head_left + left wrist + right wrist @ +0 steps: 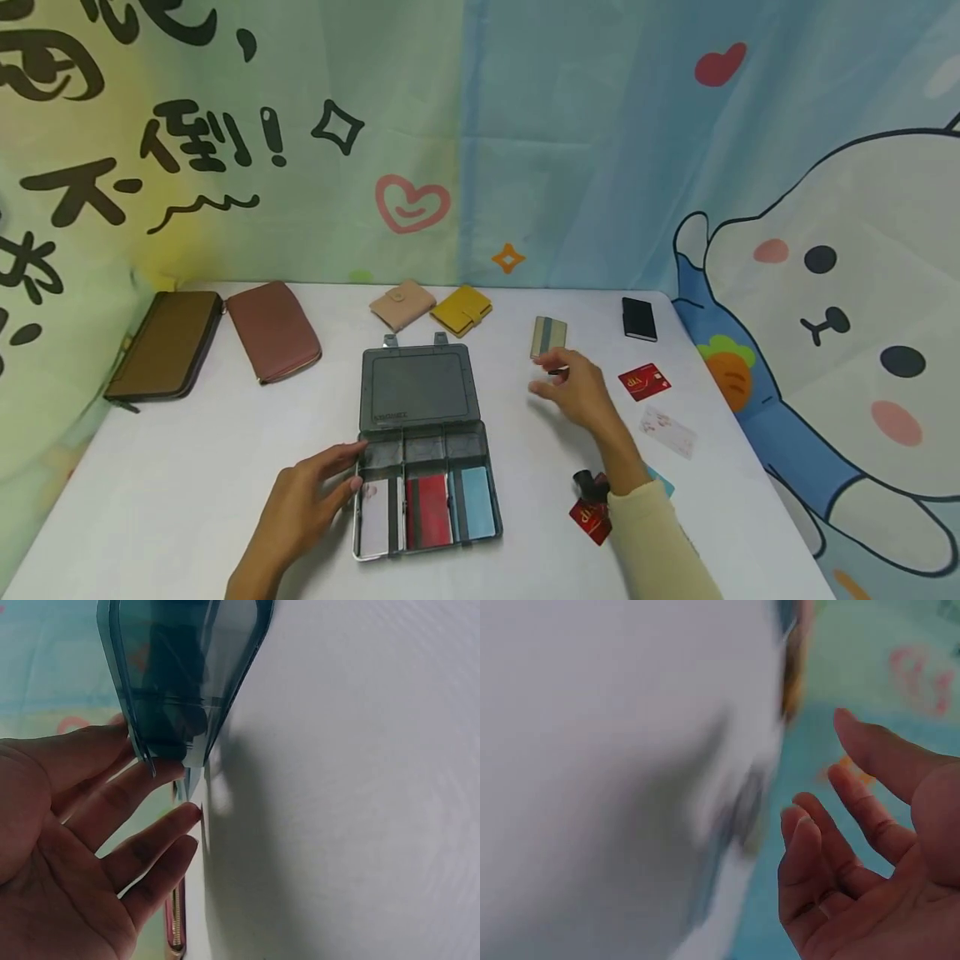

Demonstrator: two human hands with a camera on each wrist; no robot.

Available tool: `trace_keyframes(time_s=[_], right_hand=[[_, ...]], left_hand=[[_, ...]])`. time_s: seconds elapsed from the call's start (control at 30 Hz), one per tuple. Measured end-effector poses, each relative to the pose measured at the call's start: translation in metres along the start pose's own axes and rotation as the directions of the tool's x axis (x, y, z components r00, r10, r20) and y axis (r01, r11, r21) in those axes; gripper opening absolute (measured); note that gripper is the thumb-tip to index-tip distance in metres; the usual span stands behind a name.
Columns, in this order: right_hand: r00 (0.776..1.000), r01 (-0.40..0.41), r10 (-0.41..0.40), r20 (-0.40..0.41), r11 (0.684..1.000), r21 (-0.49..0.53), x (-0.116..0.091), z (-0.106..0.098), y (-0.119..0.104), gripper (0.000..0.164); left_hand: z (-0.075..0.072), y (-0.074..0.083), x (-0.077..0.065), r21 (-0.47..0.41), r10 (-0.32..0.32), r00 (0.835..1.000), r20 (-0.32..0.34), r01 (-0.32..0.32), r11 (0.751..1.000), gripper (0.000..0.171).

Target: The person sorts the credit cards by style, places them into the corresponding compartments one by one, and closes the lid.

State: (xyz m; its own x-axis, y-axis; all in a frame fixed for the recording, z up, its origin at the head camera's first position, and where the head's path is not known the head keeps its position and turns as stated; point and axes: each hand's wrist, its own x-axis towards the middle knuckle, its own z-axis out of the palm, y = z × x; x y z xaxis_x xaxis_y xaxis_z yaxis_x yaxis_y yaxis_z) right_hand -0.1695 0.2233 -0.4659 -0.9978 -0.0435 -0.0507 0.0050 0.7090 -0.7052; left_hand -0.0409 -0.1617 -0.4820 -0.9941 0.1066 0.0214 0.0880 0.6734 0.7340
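the case [424, 428] lies open on the bench [172, 508], its lid [420, 385] laid back toward 12 o'clock. along its 6 o'clock side sit a white card [374, 517], a red card [433, 510] and a blue card [477, 503], each in its own compartment. the left grip [303, 496] is loosely open, thumb and fingertips touching the case's 9 o'clock edge. the right grip [573, 385], at the case's 2 o'clock, is half open with fingers loosely bent, holding nothing. just beyond its fingertips, on the bench, is the olive card [550, 333]; whether they touch, i cannot tell. from the case, the yellow wallet [461, 310] and beige wallet [402, 305] are near 12 o'clock, the maroon wallet [273, 332] and brown wallet [165, 343] at 10, the black holder [640, 319] at 2, the pale card [667, 432] at 3.
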Motion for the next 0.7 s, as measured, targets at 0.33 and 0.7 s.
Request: trace_keyframes(time_s=[0.33, 0.7], right_hand=[[0.986, -0.118, 0.14, 0.085, 0.966, -0.229, 0.025, -0.019, 0.048, 0.046], [0.97, 0.05, -0.037, 0.241, 0.998, -0.046, -0.013, 0.009, 0.014, 0.014]], left_hand=[[-0.001, -0.002, -0.002, -0.006, 0.004, 1.0, -0.015, -0.004, 1.0, 0.047], [0.001, -0.003, -0.002, -0.016, 0.013, 1.0, -0.011, -0.013, 1.0, 0.047]])
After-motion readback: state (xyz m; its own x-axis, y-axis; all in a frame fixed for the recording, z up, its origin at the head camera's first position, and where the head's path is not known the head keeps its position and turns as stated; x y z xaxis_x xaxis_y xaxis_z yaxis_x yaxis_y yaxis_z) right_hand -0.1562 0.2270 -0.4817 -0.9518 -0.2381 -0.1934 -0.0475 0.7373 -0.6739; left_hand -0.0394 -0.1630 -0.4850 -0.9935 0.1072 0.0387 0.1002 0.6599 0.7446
